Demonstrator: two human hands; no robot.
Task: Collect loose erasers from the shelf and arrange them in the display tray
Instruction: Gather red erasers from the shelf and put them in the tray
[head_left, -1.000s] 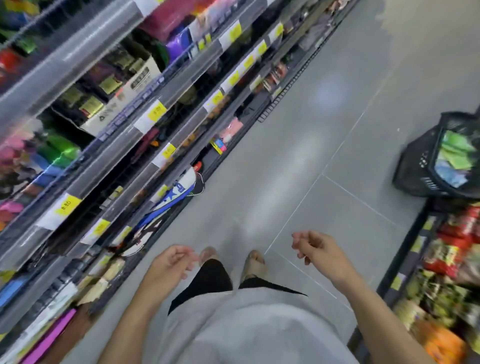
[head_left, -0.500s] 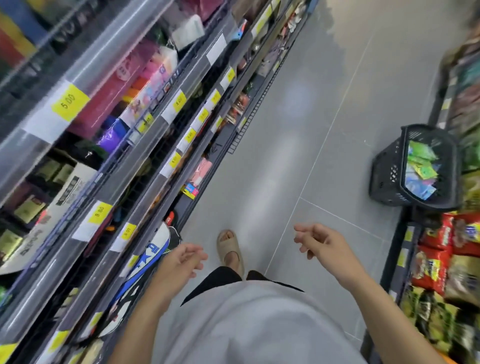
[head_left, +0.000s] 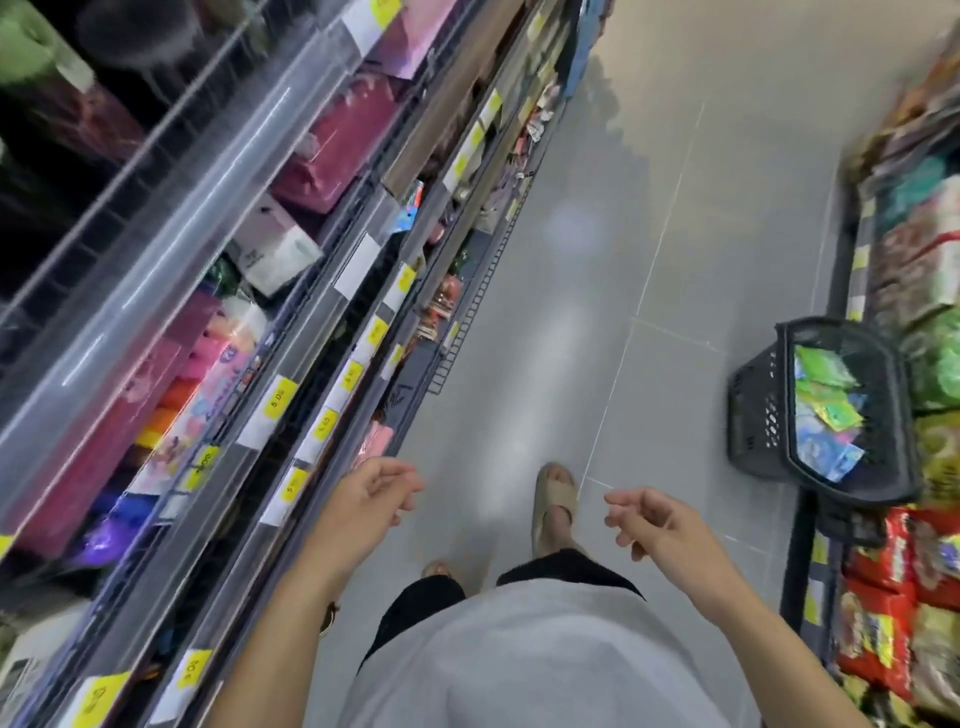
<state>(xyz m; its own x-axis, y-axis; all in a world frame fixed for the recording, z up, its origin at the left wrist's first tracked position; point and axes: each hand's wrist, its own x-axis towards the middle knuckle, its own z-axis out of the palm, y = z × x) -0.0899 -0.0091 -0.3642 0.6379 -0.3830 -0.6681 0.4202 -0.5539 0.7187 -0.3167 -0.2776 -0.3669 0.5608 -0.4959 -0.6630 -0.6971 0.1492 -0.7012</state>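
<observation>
Two bare hands are held out over the grey tiled floor (head_left: 597, 270) of a shop aisle. The left hand (head_left: 363, 506) is positioned just beside the front edge of the lower shelves, fingers loosely curled, nothing grasped. The right hand (head_left: 657, 522) is positioned over the middle of the aisle, fingers likewise relaxed and curled, nothing grasped. Neither hand is in contact with any object.

The shelf unit (head_left: 218, 218) is located along the left edge of the aisle. Its clear front rails carry yellow price labels (head_left: 279, 397). Pink and maroon packages (head_left: 337, 140) and other stationery goods are stocked on the tiers. Erasers and a display tray cannot be identified; the shelf contents are blurred.

A black plastic basket (head_left: 769, 415) is set on the floor at the right edge of the aisle, touching or just beside the base of the right-hand shelving (head_left: 930, 249). Green and blue packets (head_left: 826, 405) are contained in it. Red snack packs (head_left: 883, 597) are stocked on the right-hand shelving nearer the person.

One beige sandal (head_left: 556, 499) is seen on the floor between the hands.
</observation>
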